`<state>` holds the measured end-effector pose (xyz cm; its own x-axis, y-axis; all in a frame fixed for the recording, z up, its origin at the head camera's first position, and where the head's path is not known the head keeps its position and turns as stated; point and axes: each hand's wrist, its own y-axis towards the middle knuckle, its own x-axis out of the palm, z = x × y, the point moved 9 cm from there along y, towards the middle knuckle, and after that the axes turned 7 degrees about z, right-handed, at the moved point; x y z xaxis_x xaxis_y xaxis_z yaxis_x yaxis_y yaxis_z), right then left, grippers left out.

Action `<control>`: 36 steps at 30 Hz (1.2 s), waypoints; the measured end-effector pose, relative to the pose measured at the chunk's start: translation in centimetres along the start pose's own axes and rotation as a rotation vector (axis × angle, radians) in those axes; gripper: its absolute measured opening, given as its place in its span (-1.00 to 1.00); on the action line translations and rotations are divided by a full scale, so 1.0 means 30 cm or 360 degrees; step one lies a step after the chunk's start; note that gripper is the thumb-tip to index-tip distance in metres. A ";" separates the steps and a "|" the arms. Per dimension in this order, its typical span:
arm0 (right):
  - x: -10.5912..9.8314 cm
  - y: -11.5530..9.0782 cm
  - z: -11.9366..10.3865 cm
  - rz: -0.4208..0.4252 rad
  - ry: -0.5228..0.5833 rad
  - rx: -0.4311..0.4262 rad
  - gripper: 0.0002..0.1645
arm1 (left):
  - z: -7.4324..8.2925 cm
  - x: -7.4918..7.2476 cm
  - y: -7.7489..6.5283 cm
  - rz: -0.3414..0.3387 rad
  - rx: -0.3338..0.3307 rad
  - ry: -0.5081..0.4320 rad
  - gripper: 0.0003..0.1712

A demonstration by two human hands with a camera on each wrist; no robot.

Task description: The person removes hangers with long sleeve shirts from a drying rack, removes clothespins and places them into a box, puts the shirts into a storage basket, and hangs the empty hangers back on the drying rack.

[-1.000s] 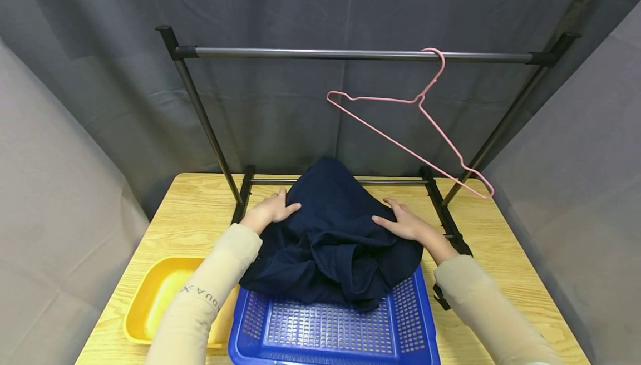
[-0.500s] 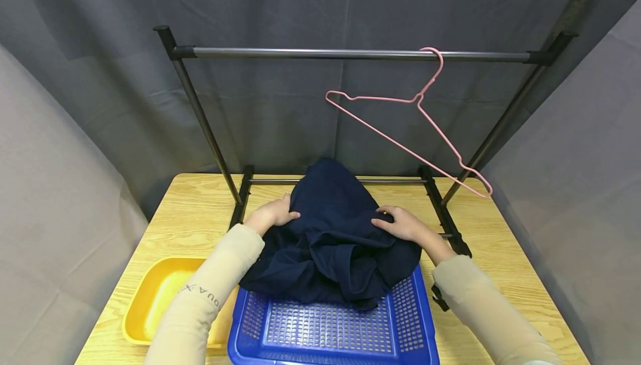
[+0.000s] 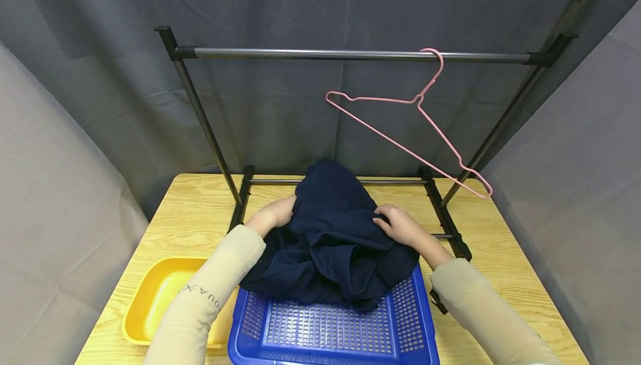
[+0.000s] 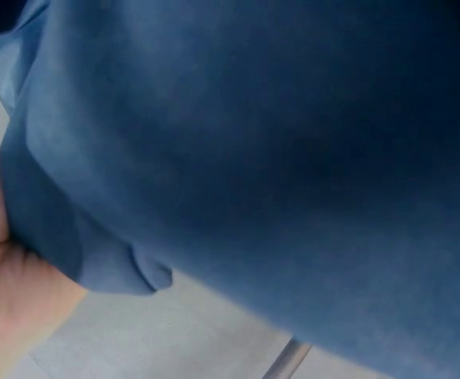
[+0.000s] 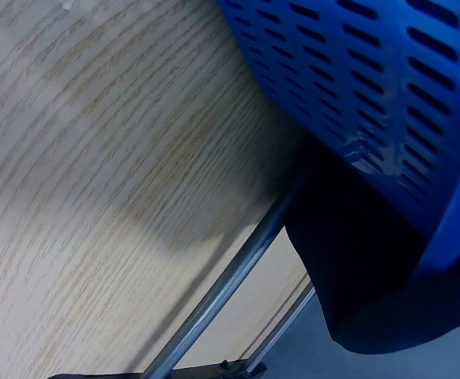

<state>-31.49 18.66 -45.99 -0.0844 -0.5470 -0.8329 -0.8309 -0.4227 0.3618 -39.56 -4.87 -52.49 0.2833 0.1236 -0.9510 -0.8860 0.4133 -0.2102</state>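
Observation:
A bunched navy garment (image 3: 335,231) lies over the far part of a blue perforated basket (image 3: 328,329), its top drawn up into a peak. My left hand (image 3: 277,213) grips its left edge, the fingertips hidden by the cloth. Close up in the left wrist view, a fold of the garment (image 4: 230,142) lies against that palm. On the opposite edge, my right hand (image 3: 400,226) pinches the fabric between thumb and fingers. The right wrist view catches the dark cloth (image 5: 364,268) hanging beside the basket's slotted wall (image 5: 356,79), with only a sliver of hand at the edge.
Behind the basket stands a metal clothes rack (image 3: 310,53) with black end posts. One pink hanger (image 3: 373,127) hangs tilted toward the right of its rail. A yellow tray (image 3: 150,298) sits at left, partly under the left sleeve. Grey curtains (image 3: 260,114) enclose the wooden table (image 3: 200,215).
Both hands have drawn slightly inward, and their fingers have closed from spread to gripping the garment's side edges. The upper cloth is a little narrower; hanger and basket stay put.

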 end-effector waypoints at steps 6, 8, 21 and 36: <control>-0.017 -0.004 -0.046 0.0107 -0.0053 -0.0151 -0.87 | 0.087 -0.119 -0.126 0.0091 0.0030 -0.0012 -0.40; -0.029 -0.005 -0.064 0.0154 -0.0078 -0.0203 -0.87 | 0.097 -0.135 -0.140 0.0116 0.0043 0.0012 -0.39; -0.168 -0.041 -0.207 0.0579 -0.0199 -0.0545 -0.77 | 0.228 -0.284 -0.269 0.0661 0.0310 0.0180 -0.67; -0.293 -0.095 -0.419 0.0861 -0.0247 -0.0828 -0.66 | 0.380 -0.397 -0.466 0.1413 0.0571 0.0419 -0.75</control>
<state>-21.47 15.60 -34.43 -0.5137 -0.6831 -0.5191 -0.2891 -0.4319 0.8543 -26.36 -1.85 -35.65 -0.5584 0.3342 -0.7593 -0.5612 0.5219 0.6425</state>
